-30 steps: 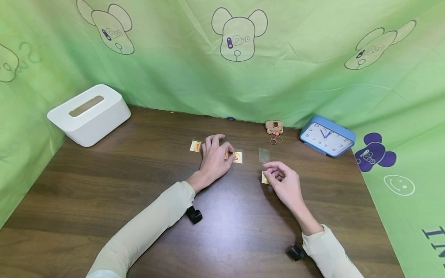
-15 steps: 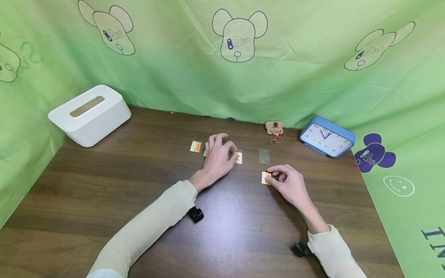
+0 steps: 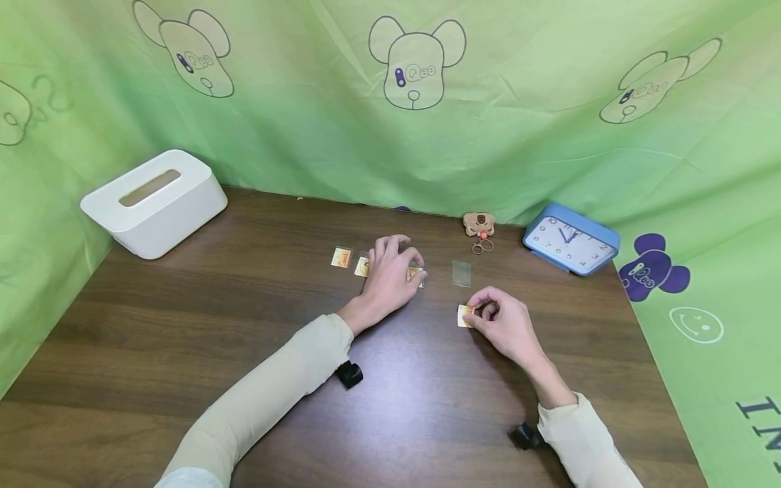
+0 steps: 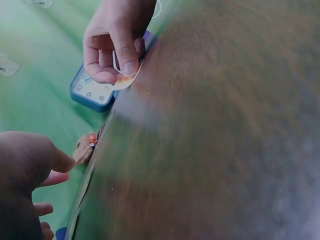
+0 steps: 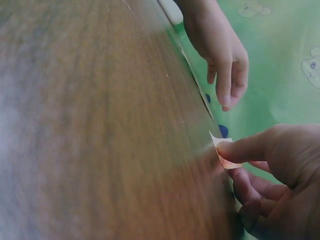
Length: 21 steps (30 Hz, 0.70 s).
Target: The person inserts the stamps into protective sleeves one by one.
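My right hand (image 3: 503, 322) pinches a small square printed paper card (image 3: 466, 316) between thumb and index finger. In the right wrist view the card (image 5: 227, 154) bends slightly under the thumb. My left hand (image 3: 390, 274) hovers low over a row of similar cards, its fingers loosely bent and apart. Part of one card (image 3: 415, 274) shows between its thumb and index finger. Left of that hand lie another card (image 3: 361, 267), partly covered, and an orange-printed card (image 3: 341, 257) in a clear sleeve. An unfilled clear plastic sleeve (image 3: 462, 274) lies just beyond the right hand.
A white tissue box (image 3: 155, 203) stands at the back left of the brown wooden table (image 3: 244, 325). A bear keychain (image 3: 478, 224) and a blue clock (image 3: 572, 238) are at the back right. Green printed cloth (image 3: 293, 122) hangs behind the table.
My left hand has shifted a little to the right, uncovering a second card. My right fingers have moved to the card's right side and now pinch it.
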Motion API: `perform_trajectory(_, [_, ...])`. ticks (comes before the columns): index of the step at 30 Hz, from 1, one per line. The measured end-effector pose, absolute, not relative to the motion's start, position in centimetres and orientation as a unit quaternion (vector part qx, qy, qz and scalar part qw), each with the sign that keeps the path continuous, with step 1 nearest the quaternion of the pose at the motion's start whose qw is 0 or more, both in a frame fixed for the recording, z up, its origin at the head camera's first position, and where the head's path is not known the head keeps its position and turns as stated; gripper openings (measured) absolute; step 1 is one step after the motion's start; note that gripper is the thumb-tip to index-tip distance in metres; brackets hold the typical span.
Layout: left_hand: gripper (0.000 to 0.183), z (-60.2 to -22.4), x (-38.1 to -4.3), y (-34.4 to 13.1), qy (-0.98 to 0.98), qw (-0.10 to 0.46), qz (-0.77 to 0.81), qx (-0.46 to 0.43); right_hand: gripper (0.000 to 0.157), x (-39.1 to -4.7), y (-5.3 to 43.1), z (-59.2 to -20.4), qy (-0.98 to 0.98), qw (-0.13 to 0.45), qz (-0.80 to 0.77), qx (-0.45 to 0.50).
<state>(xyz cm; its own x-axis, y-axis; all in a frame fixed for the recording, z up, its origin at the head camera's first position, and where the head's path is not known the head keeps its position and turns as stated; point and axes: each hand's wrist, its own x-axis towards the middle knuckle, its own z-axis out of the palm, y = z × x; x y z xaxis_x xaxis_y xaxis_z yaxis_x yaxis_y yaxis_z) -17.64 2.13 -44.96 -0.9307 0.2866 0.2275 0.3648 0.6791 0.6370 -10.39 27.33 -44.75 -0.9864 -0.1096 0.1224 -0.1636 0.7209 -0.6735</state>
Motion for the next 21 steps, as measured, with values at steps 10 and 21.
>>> perform_trajectory(10, [0.016,-45.0,-18.2,3.3,-0.912,0.043,-0.354,-0.205,0.013,-10.4,27.3,-44.3,-0.876,-0.001,0.473,0.096])
perform_trajectory(21, [0.047,-45.8,-19.2,6.0,-0.926,0.020,-0.304,-0.224,0.006,-10.2,27.4,-43.7,-0.771,-0.020,0.620,0.141])
